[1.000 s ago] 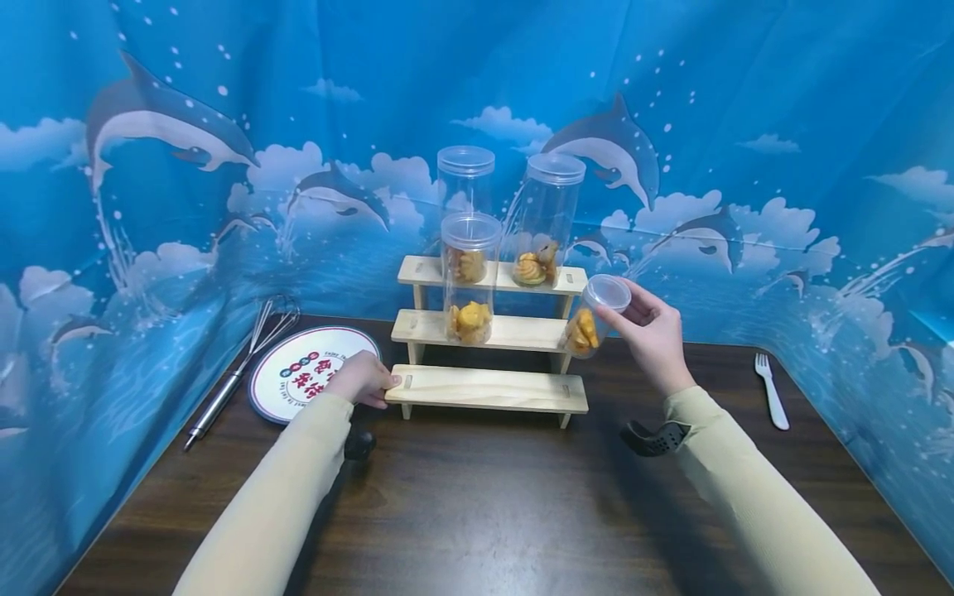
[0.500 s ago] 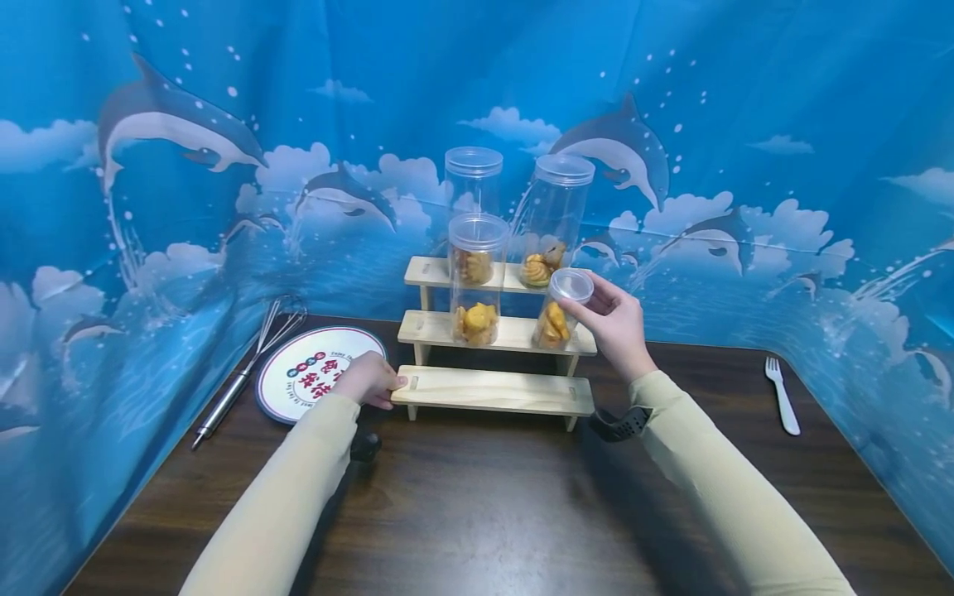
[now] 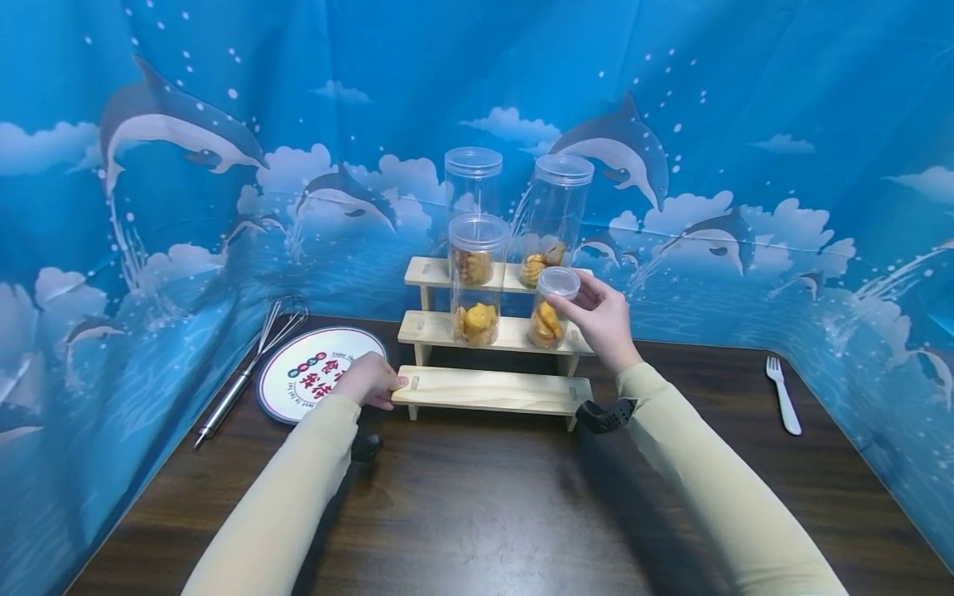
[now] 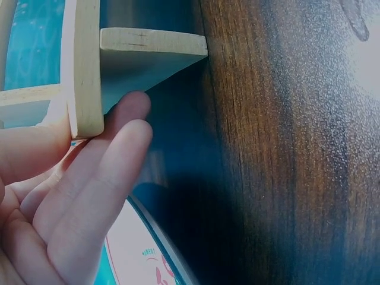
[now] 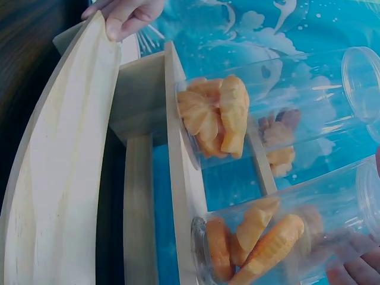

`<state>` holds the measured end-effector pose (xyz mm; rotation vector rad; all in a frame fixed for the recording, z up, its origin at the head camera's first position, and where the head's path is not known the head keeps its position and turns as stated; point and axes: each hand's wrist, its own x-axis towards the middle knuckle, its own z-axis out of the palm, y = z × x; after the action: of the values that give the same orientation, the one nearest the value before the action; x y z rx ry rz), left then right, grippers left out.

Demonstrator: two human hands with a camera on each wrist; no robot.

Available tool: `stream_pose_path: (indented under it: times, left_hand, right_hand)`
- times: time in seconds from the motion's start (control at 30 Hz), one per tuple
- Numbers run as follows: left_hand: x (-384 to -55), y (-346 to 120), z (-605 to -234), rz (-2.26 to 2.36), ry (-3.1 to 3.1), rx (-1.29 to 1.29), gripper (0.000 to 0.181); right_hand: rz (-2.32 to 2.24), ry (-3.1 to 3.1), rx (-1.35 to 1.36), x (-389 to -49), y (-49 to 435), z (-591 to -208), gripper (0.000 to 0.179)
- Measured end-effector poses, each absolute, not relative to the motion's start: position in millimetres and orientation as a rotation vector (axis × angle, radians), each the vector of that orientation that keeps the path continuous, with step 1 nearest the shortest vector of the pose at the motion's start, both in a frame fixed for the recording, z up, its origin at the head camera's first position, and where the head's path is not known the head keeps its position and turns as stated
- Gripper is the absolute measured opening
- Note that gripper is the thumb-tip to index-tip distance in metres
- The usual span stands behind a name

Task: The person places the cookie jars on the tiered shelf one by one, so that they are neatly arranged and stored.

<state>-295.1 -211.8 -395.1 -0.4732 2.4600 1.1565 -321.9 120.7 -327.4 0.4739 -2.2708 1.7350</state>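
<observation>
A three-step wooden display stand (image 3: 488,389) stands on the table. My left hand (image 3: 368,381) pinches the left end of its lowest shelf, thumb on top and fingers beneath, as the left wrist view shows close up. With my right hand (image 3: 602,321) I hold a clear lidded jar (image 3: 546,324) of golden cookies near its top. The jar's base is right at the middle shelf (image 5: 181,178). Left of it on that shelf is a taller cookie jar (image 3: 477,285). Two more tall jars, one on the left (image 3: 474,178) and one on the right (image 3: 561,199), occupy the top shelf.
Left of the stand lie a round white plate-like board (image 3: 298,381) with red lettering and a metal whisk (image 3: 231,397). A white fork (image 3: 784,397) lies at the far right. Behind everything hangs a blue dolphin curtain (image 3: 417,74).
My right hand has brought the jar leftward, from beside the stand's right end to over the middle shelf, and it now stands more upright. My left hand keeps its grip on the lowest shelf.
</observation>
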Motion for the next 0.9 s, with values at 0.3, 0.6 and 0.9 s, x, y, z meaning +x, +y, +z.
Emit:
stream_pose_path:
  times: [0.3, 0.6, 0.9]
  left_hand:
    - [-292, -214, -392, 1.178, 2.453, -0.460, 0.026]
    - [-296, -213, -390, 1.171, 2.446, -0.469, 0.025]
    - [-291, -211, -394, 1.167, 2.477, -0.455, 0.027]
  right_hand:
    - [1.738, -2.215, 0.463, -327, 118, -336, 0.062]
    - [1.704, -2.229, 0.389, -310, 108, -317, 0.057]
    - [1.593, -2.326, 0.405, -328, 118, -340, 0.074]
